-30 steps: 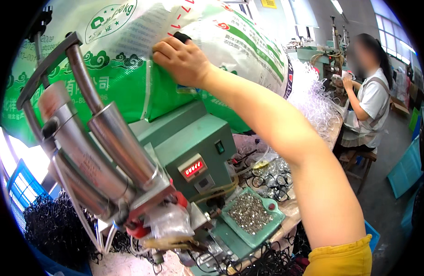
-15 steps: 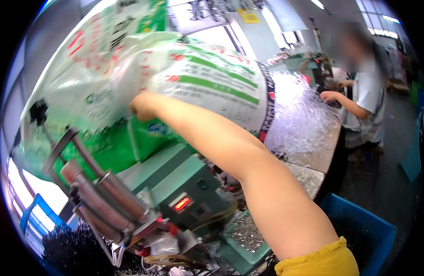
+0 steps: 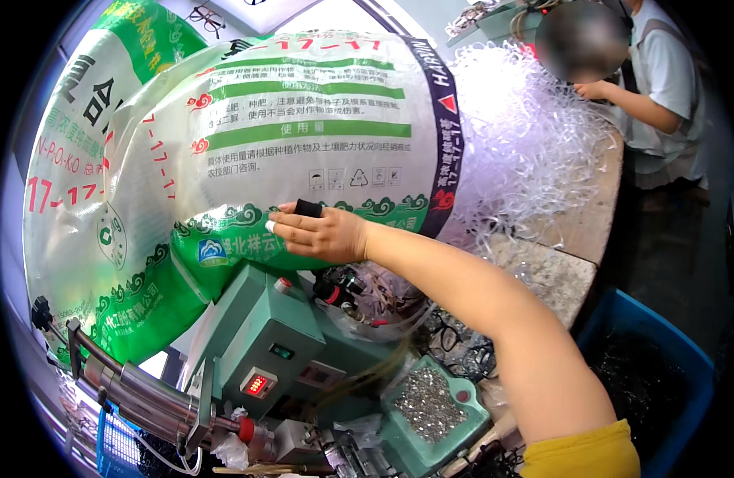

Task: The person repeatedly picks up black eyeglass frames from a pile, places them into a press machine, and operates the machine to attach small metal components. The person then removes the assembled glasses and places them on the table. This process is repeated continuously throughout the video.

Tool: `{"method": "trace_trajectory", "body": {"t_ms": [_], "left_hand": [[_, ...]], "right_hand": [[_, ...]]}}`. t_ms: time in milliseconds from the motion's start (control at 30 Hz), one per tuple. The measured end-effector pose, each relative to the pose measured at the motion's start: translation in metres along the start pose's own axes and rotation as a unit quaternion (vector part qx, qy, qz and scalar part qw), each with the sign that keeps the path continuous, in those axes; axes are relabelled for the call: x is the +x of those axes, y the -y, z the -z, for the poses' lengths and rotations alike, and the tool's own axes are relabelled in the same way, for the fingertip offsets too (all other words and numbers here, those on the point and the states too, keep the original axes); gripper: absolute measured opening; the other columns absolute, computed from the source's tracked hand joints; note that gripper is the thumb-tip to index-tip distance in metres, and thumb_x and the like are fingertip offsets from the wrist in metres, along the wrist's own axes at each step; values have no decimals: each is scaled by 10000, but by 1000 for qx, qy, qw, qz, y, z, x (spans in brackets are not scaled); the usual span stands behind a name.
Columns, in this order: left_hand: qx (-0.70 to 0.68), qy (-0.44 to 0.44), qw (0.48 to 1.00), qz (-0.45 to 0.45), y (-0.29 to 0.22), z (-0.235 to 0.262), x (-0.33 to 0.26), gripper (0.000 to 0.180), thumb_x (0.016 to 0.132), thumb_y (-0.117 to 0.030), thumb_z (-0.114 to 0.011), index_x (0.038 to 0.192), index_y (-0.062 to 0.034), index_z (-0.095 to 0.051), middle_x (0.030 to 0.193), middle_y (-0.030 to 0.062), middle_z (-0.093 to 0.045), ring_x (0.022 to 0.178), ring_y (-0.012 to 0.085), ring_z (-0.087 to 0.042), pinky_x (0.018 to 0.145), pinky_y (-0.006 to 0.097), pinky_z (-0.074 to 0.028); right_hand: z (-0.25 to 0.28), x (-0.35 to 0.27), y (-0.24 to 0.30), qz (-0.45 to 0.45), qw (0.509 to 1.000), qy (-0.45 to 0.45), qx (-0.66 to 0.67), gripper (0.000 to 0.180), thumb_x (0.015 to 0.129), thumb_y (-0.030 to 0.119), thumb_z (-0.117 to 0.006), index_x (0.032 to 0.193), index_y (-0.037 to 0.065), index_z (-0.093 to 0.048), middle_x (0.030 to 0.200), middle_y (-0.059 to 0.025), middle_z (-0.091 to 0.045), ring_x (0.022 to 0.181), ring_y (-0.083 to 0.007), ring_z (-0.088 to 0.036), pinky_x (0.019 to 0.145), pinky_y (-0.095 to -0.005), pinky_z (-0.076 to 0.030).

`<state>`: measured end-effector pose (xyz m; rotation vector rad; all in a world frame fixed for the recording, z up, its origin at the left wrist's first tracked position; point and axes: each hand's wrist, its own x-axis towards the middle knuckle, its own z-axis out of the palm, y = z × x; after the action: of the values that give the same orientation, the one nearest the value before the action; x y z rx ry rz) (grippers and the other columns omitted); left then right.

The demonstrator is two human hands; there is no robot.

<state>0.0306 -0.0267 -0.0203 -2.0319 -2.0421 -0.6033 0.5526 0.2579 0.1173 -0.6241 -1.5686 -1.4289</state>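
Note:
My right hand [image 3: 323, 233] lies against the lower side of a large, bulging white-and-green woven sack [image 3: 247, 95]. Its fingers are curled and close together. A black band circles one finger, and another carries a white wrap. Whatever the fingers may hold is hidden. Out of the sack's open, dark-edged mouth spill many thin, clear plastic strips [image 3: 510, 143]. Below the sack stands a green machine [image 3: 279, 338] with a red digital display. My left hand is out of sight.
A green tray [image 3: 431, 402] of small shiny pieces sits beside the machine. Metal cylinders [image 3: 144, 390] jut out at lower left. A blue bin [image 3: 614, 319] stands at right. Beyond the strips, another person [image 3: 662, 103] works at the bench [image 3: 594, 199].
My right hand has left the fold in the sack and shifted right, along its lower side. The sack's printed side now faces me more squarely. The view has tilted too.

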Motion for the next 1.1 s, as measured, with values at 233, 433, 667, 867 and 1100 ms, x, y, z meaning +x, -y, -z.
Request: {"method": "trace_trajectory", "body": {"t_ms": [233,433,667,867,1100], "left_hand": [[5,12,999,38,-1,-1,-26,262,936,-207,-644,1140,-44,-669,1007,161,-692,805,271,-662,696,364,-532],[-46,-33,997,-44,53,-2,-35,241,940,-186,-644,1116,-25,-675,980,143,-693,753,229,-658,627,322,-524],[-143,-156,977,19,163,-69,-38,173,898,-79,-633,1036,15,-674,983,171,-681,928,331,-637,877,399,-486],[-374,-154,907,118,156,-110,-3,128,912,-81,-640,1004,-4,-686,956,65,-695,848,146,-627,762,278,-487],[-170,-118,975,-79,130,-140,130,104,789,-21,-638,858,-90,-676,879,95,-607,896,313,-596,765,413,-477]], "right_hand": [[-62,-10,-1,48,997,-43,-43,153,835,161,-559,967,136,-630,1387,-49,-528,1326,-230,-474,1000,-332,-503],[-41,8,5,-48,996,64,-29,228,846,139,-544,1043,117,-657,1389,-106,-538,1251,-187,-548,636,-309,-564],[79,45,59,-286,957,13,46,144,871,217,-671,929,103,-736,925,-102,-724,805,-269,-688,699,-335,-539],[213,33,197,-606,706,243,275,157,890,126,-678,939,-19,-712,799,-4,-663,725,-65,-565,687,-221,-453],[266,-39,333,-771,521,217,294,138,878,-2,-662,1007,-22,-705,915,-21,-701,819,-77,-624,755,-225,-492]]}}
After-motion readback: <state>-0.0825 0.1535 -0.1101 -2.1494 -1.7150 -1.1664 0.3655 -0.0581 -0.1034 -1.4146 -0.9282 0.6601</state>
